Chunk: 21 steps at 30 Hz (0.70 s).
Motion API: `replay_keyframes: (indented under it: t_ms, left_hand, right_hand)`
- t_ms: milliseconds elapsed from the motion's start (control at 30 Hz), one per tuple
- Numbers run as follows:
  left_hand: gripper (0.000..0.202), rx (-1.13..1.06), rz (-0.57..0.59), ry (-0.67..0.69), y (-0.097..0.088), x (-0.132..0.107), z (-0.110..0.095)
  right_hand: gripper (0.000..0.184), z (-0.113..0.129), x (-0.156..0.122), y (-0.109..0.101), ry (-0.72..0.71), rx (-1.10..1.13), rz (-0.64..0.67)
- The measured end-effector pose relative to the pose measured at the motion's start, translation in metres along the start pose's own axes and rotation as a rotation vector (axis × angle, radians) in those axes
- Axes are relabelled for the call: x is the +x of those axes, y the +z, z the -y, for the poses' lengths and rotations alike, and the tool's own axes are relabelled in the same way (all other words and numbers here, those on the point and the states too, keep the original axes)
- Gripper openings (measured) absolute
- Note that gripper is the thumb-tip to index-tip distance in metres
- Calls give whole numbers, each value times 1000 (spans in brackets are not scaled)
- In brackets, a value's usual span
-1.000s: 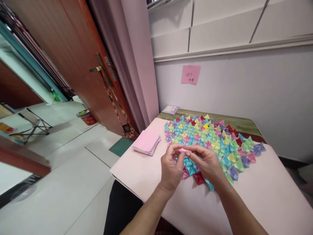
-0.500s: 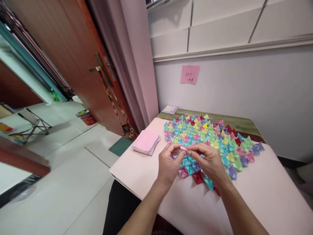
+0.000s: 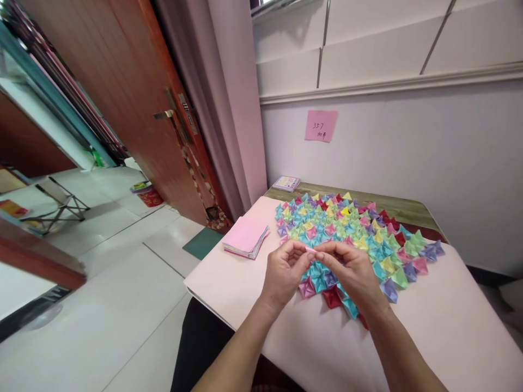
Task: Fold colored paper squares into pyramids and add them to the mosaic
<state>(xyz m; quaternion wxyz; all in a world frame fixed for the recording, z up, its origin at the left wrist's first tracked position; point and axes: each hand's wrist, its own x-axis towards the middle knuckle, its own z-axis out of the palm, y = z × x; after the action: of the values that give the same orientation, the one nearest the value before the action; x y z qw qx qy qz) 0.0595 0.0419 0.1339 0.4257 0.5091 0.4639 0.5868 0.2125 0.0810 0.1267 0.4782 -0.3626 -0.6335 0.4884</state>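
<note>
Two-handed, held a small folded pink paper (image 3: 310, 250) over the near part of a spread of folded paper pieces (image 3: 327, 215). Counted clock directions from that paper as hub. Had the left hand (image 3: 287, 274) between seven and eight o'clock, clamped with thumb and index finger on the left end of the paper. Had the right hand (image 3: 354, 270) near four, clamped likewise on the right end, with the fingertips of both almost meeting. Could not make out the exact folds, mostly covered by those fingertips.

Saw the spread from ten o'clock, past twelve and three, round to six, in blue, green, yellow, pink, purple and red, packed close with pointed tips upward. Noted a stack of square sheets (image 3: 245, 235) just past nine, slightly fanned, pink on top, on the same pale pink tabletop (image 3: 232, 283). Found a small printed packet (image 3: 286, 183) at eleven, on a wood-patterned strip (image 3: 408, 209) along the back edge. Read handwriting with "357" on a pink note (image 3: 321, 126) at twelve, flat against the wall (image 3: 392, 141). Farther out, noticed a mauve curtain (image 3: 229, 81) at eleven, a reddish-brown door (image 3: 110, 81) at ten and a red bucket (image 3: 149, 196) between nine and ten.
</note>
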Motion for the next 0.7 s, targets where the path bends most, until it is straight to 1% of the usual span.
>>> replay_keyframes:
  t_ms: [67,133,233,333,400,467,533,600,700]
  left_hand:
    - [18,-68,-3,-33,1,2,2]
    - [18,-93,-19,-36,2,3,3]
    - [19,-123,-78,-39,3,3,5]
    - [24,-179,-144,-113,3,2,6]
    - [28,-208,-140,-151,2,2,6]
    - [36,-217,-127,-157,1,2,5]
    - [40,-211,-125,-162,0,1,4]
    - [39,-207,-119,-180,-1,1,3]
    - [40,-198,-75,-188,-3,0,6]
  right_hand:
    - [22,-1,0,2,5,17,4]
    - [21,-3,-1,5,1,16,-2]
    - [23,-6,0,8,-25,-5,-34]
    - [37,-8,1,9,-72,-54,-20]
    - [40,-9,2,8,-98,-91,-4]
    - [33,-9,2,7,-95,-99,1]
    - [29,-10,2,6,-56,-53,10]
    - [29,-11,2,6,-7,13,19]
    - [31,-10,3,7,40,52,30]
